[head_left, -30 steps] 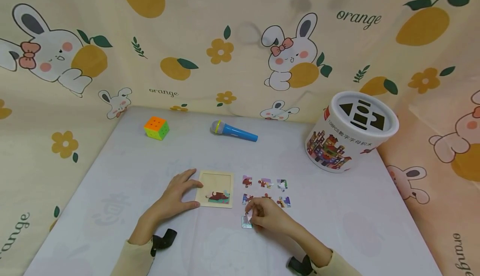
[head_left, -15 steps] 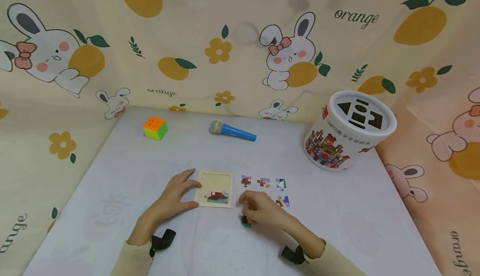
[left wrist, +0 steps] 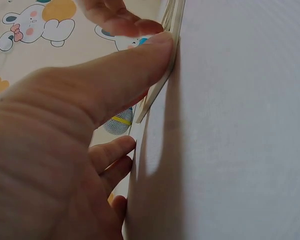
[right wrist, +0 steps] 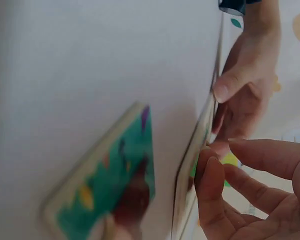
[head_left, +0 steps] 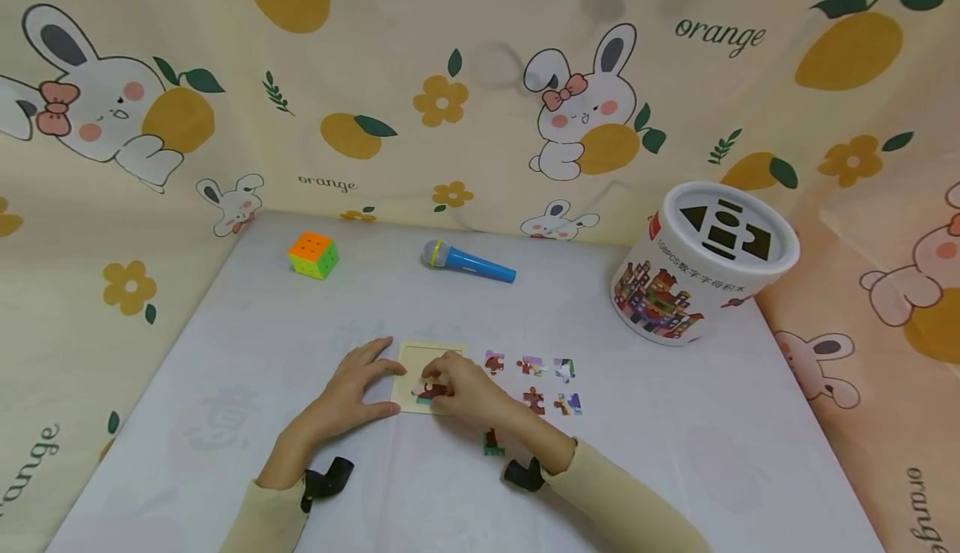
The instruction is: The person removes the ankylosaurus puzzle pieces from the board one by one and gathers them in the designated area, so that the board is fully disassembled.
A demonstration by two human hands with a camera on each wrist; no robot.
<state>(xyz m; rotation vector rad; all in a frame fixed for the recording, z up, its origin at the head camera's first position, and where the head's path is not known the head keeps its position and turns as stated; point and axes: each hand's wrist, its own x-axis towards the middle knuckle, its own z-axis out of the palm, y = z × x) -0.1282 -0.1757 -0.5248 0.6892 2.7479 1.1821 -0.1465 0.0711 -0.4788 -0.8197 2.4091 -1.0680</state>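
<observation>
A square wooden puzzle board (head_left: pixel 420 353) lies on the table, with brown and teal puzzle pieces (head_left: pixel 425 397) fitted along its lower part. My left hand (head_left: pixel 341 394) rests at the board's left side, fingers spread, thumb (left wrist: pixel 157 50) against the edge. Over the board, my right hand (head_left: pixel 468 390) is bent down, fingertips close together near the fitted pieces; whether a piece is between them is hidden. To the right lie several loose pieces, among them a brown one (head_left: pixel 534 400) and a blue one (head_left: pixel 567 404). A teal and brown piece (right wrist: pixel 122 180) lies below my right hand.
A puzzle cube (head_left: pixel 313 255) and a blue toy microphone (head_left: pixel 468 261) lie toward the back of the table (head_left: pixel 375 303). A large white bucket (head_left: pixel 693 286) with a shape-cut lid stands at the back right. A rabbit-print cloth (head_left: pixel 480 119) hangs behind.
My right hand has moved left and slightly up, from the loose pieces onto the board. The left hand has stayed at the board's left edge.
</observation>
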